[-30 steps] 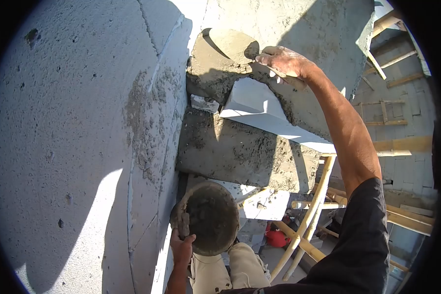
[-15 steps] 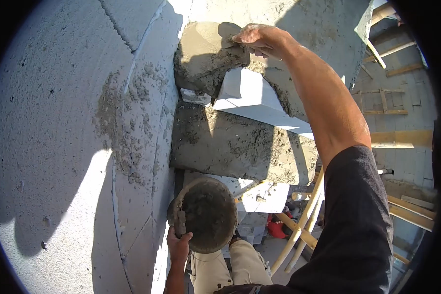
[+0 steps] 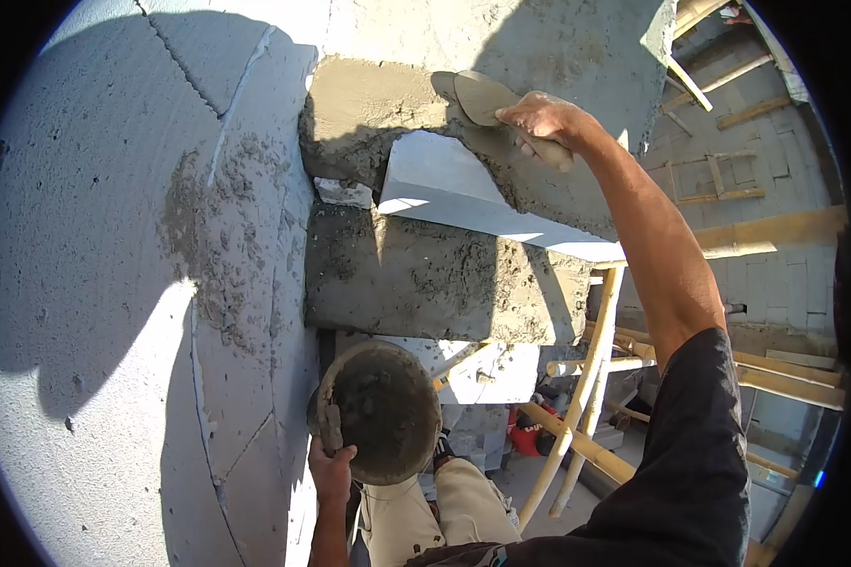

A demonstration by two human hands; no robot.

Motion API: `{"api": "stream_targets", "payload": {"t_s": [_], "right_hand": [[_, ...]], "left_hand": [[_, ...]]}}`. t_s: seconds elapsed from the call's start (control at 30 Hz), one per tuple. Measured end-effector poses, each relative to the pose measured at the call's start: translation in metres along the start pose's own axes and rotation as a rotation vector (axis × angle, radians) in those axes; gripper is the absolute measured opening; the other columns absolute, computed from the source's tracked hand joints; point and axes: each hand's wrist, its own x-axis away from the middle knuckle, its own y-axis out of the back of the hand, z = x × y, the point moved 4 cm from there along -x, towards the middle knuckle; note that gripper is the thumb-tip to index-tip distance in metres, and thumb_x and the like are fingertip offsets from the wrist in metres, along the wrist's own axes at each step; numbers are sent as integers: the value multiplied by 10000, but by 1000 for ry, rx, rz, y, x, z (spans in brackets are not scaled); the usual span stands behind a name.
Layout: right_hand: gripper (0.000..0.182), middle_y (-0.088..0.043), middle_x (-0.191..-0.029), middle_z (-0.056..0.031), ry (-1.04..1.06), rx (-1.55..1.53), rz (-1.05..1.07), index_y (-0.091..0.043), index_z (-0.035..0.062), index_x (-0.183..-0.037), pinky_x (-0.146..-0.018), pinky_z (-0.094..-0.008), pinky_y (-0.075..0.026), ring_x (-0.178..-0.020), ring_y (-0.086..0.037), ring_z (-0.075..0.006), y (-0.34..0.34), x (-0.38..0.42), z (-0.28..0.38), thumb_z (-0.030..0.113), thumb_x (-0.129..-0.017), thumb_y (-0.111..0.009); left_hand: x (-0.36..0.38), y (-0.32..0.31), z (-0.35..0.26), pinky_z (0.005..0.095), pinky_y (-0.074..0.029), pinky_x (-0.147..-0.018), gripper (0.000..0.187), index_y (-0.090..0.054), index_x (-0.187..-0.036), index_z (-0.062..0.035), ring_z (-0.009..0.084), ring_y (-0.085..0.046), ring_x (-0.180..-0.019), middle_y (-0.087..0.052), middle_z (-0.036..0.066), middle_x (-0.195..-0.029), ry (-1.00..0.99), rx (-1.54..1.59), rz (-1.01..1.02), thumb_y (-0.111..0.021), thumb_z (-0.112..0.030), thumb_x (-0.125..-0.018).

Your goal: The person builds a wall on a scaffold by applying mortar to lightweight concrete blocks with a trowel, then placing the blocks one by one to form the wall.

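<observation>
My right hand is closed around the handle of a trowel, its rounded blade lying flat at the edge of wet mortar on the upper step. Just below the blade, a white block with a sloping edge sits between the upper mortar and a lower mortar-covered step. At the lower middle, my left hand grips the handle at the rim of a round, mortar-crusted bucket. Dark grey mortar lies inside it.
A pale block wall with mortar smears rises close on the left. Bamboo poles stand at the lower right, beside a drop. Far below, a person in red is partly visible. A small broken piece lies against the wall.
My right hand has moved right and down with the trowel, and its blade now shows clearly. The upper mortar looks flatter and more spread. My left hand still holds the bucket.
</observation>
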Motion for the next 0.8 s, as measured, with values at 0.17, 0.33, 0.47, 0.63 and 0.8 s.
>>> {"api": "stream_targets", "payload": {"t_s": [0.17,0.33,0.47,0.63,0.8], "right_hand": [[173,-676,-754,-43,397,621,23,-671,31,-999,-547,-313,-561,-664,-673,-164,-63,-20,88,78,-840,-619],[228,-697,-797,-45,372,71,-112,-661,58,-1055,-590,-313,-554,-688,-663,-157,-61,-66,0,55,-829,-623],[274,-656,-822,-119,47,-5,-23,-657,44,-1029,-544,-414,-508,-695,-643,-222,-8,-32,-51,262,-909,-541],[375,-606,-743,-111,-220,-145,-134,-577,-23,-961,-458,-375,-508,-538,-600,-201,24,33,-110,351,-966,-540],[342,-614,-799,-146,-316,-768,-227,-502,-11,-1149,-509,-349,-568,-591,-628,-206,-6,19,-140,283,-976,-509]], "left_hand": [[2,-3,-4,280,-423,-867,443,-566,-1143,-24,161,-556,-919,-593,30,-1038,-20,-81,-19,-670,20,-715],[6,-8,-10,279,-422,-861,435,-567,-1135,-29,160,-556,-905,-592,24,-1005,-34,-59,-40,-664,35,-716],[4,-7,-5,279,-423,-875,442,-570,-1145,-24,164,-565,-921,-603,29,-1021,-38,-44,-18,-654,43,-717],[5,-7,-7,279,-426,-872,419,-572,-1129,-22,167,-565,-918,-611,33,-1025,-51,-66,-8,-660,29,-722],[2,-2,3,280,-433,-879,434,-573,-1135,-24,156,-573,-928,-619,29,-1048,-55,-62,11,-649,44,-713]]}}
